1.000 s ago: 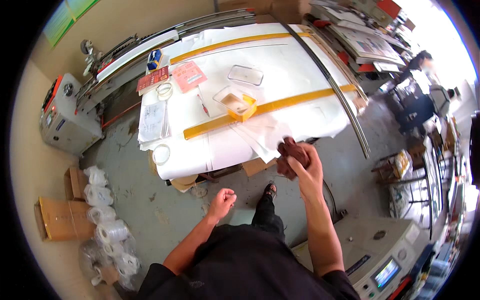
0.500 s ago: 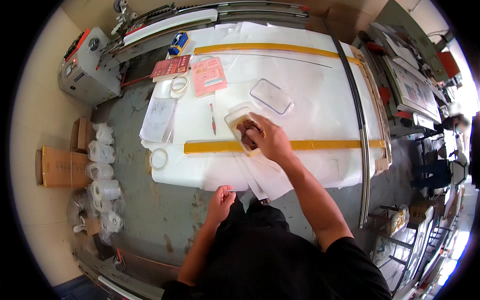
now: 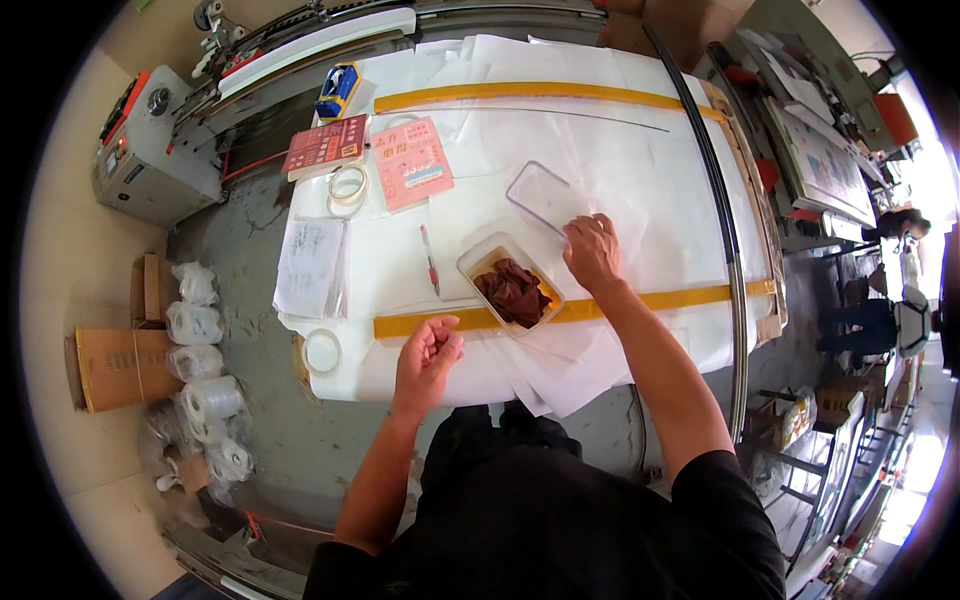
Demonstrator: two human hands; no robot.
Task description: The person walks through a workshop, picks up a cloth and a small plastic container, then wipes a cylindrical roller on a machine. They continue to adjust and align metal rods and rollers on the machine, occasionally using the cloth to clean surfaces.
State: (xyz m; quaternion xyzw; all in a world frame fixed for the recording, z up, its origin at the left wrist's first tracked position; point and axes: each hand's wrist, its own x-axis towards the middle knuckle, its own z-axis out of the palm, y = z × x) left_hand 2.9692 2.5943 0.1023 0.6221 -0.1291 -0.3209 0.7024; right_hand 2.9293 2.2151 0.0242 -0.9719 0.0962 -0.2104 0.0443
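A clear plastic container [image 3: 487, 247] stands on the white-covered table in front of me, with a crumpled dark brown cloth [image 3: 513, 291] inside it. Beyond it lies a clear rectangular lid [image 3: 538, 187]. My right hand [image 3: 594, 252] reaches over the lid's near right end, fingers bent down around its edge, and hides that corner. Left of the container, above the table's front edge, is my left hand [image 3: 428, 362]. Its fingers are loosely curled with the thumb apart, and I see nothing in it.
A red pen [image 3: 430, 262], paper sheets [image 3: 312, 268], tape rolls [image 3: 347, 186], a pink booklet [image 3: 411, 163], a red book [image 3: 326, 146] and a blue tape dispenser [image 3: 338, 91] lie on the left. Yellow strips [image 3: 660, 299] cross the table. A dark rail [image 3: 722, 220] runs along the right.
My right hand has left the brown cloth in the container and moved right to the lid. My left hand has risen toward the table edge; the thin thing at its fingertips no longer shows.
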